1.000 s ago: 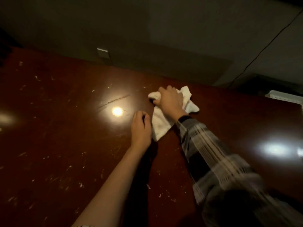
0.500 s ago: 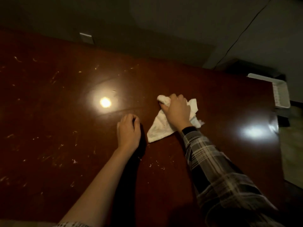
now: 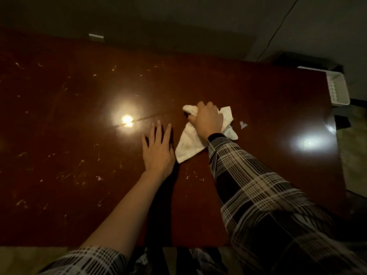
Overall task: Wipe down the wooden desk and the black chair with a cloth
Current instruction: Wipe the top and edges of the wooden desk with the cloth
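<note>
A dark red-brown wooden desk (image 3: pixel 69 126) fills the view, its glossy top scattered with pale crumbs and scratches. A white cloth (image 3: pixel 188 143) lies crumpled on it right of centre. My right hand (image 3: pixel 206 120) grips the bunched far part of the cloth and presses it on the desk. Flat on the wood just left of the cloth rests my left hand (image 3: pixel 158 147), fingers straight and spread. The black chair is not in view.
A white plastic basket (image 3: pixel 337 88) stands at the desk's far right corner. A small white scrap (image 3: pixel 243 125) lies right of the cloth. A grey wall with a thin black cable (image 3: pixel 278 28) runs behind the desk. Two light reflections glare on the top.
My right hand has dragged the cloth toward me across the desk. My left hand's fingers, curled before, now lie straight and flat. The view has tilted down, showing the desk's near edge.
</note>
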